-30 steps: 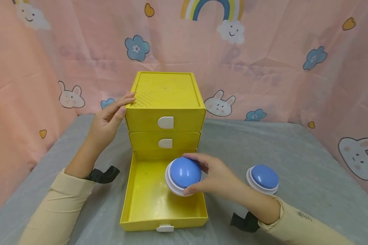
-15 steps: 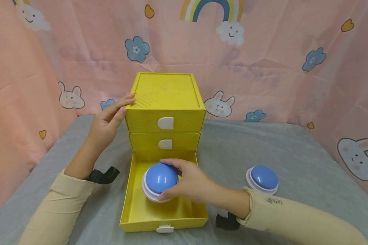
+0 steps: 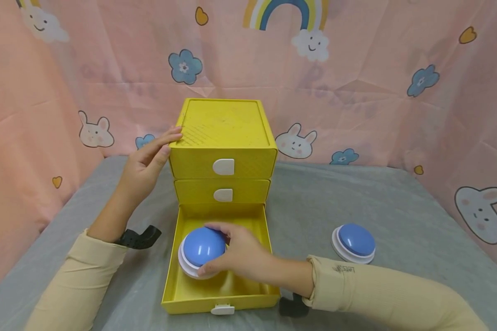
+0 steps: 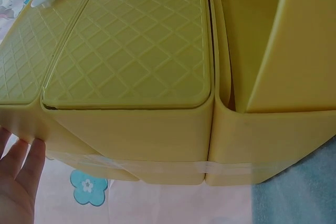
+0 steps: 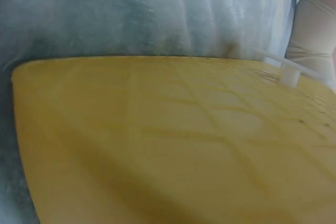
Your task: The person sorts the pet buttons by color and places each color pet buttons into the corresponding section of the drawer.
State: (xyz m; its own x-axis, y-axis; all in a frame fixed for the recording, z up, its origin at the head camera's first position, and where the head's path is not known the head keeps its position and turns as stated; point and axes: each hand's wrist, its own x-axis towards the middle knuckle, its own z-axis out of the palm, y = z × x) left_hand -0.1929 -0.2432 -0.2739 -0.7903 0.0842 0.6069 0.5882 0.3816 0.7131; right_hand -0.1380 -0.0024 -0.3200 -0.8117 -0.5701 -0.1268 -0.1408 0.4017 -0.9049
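Note:
My right hand [image 3: 245, 253] grips a round push button [image 3: 204, 246] with a glossy blue dome and a white base, thumb and fingers around its right side. The button is inside the pulled-out bottom drawer [image 3: 252, 301], toward its left wall; whether it touches the drawer floor I cannot tell. My left hand [image 3: 144, 166] rests against the upper left front corner of the yellow drawer unit [image 3: 228, 122], fingers extended. In the left wrist view, those fingertips [image 4: 37, 153] touch the unit's side. Neither the right hand nor the button appears in the right wrist view, where the drawer front [image 5: 157, 140] fills most of the frame.
A second blue and white button [image 3: 356, 240] sits on the grey cloth-covered table [image 3: 397, 207] to the right. Two upper drawers with white handles [image 3: 223, 167] are closed. A pink patterned curtain [image 3: 356, 92] hangs behind.
My right hand has moved the button leftward and slightly nearer within the bottom drawer, from its right side to its left. The left hand stays on the unit's corner.

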